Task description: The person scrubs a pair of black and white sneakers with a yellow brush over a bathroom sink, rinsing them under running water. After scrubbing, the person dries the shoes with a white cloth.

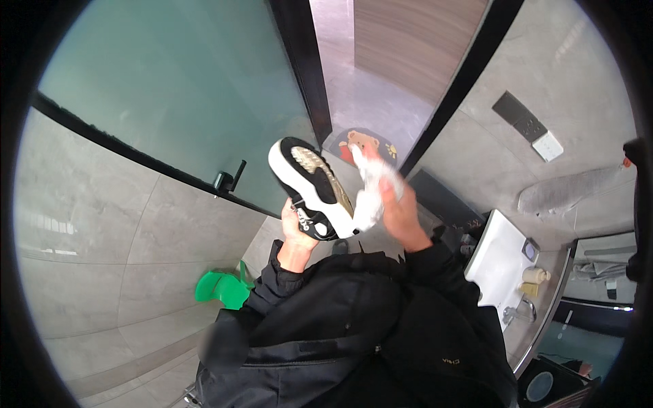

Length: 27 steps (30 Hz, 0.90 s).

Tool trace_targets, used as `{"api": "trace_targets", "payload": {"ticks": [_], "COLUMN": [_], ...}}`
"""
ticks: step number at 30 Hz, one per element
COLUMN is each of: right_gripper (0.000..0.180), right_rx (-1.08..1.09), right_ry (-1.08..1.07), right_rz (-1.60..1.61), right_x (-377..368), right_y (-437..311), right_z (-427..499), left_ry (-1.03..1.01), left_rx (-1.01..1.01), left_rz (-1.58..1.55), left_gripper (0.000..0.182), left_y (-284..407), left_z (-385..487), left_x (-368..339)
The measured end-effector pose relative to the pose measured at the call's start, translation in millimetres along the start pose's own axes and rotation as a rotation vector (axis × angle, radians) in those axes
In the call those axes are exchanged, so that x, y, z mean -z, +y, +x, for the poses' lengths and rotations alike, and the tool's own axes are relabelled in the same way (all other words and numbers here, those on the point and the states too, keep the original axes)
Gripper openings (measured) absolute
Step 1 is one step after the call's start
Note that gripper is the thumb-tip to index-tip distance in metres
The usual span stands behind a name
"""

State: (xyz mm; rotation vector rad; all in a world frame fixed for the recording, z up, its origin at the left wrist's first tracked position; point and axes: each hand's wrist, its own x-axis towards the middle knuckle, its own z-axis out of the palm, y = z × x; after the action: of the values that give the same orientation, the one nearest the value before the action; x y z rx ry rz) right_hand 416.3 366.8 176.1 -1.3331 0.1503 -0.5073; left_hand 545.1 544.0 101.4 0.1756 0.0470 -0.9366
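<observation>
A black and white sneaker is tilted in front of me with its sole showing. My left hand grips it from below, by the laced upper near one end. To the right of the sole, my right hand is closed on a crumpled white cloth or tissue, blurred by motion. The lower part of the cloth is beside the end of the sole; whether they touch is hard to tell.
A frosted glass door with a black handle stands at left. Beyond the doorway lies a bear-patterned mat. A green plastic chair is at lower left. On the right are a white washbasin, bottles and a metal faucet.
</observation>
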Motion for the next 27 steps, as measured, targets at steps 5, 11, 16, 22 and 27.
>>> {"api": "trace_targets", "payload": {"ticks": [5,11,16,22,27], "right_gripper": [0.058,0.055,0.060,0.064,0.059], "right_rx": [0.499,0.001,0.316,0.500,0.032], "right_ry": [-0.271,-0.187,-0.013,-0.189,-0.157], "right_rz": [-0.505,-0.549,-0.012,-0.557,-0.409], "right_x": [-23,1,1,-27,9], "right_y": [-4,54,-9,-18,49], "right_z": [27,-56,-5,7,-46], "left_ry": [-0.236,-0.383,-0.156,-0.275,-0.289], "left_rx": [0.116,-0.013,-0.082,-0.237,-0.191], "left_rz": [-0.027,0.081,0.060,0.371,0.151], "left_gripper": [0.050,0.062,0.055,0.058,0.054], "left_y": [-26,38,16,-22,23], "left_z": [-4,2,7,12,24], "left_x": [5,1,-8,-27,-32]}}
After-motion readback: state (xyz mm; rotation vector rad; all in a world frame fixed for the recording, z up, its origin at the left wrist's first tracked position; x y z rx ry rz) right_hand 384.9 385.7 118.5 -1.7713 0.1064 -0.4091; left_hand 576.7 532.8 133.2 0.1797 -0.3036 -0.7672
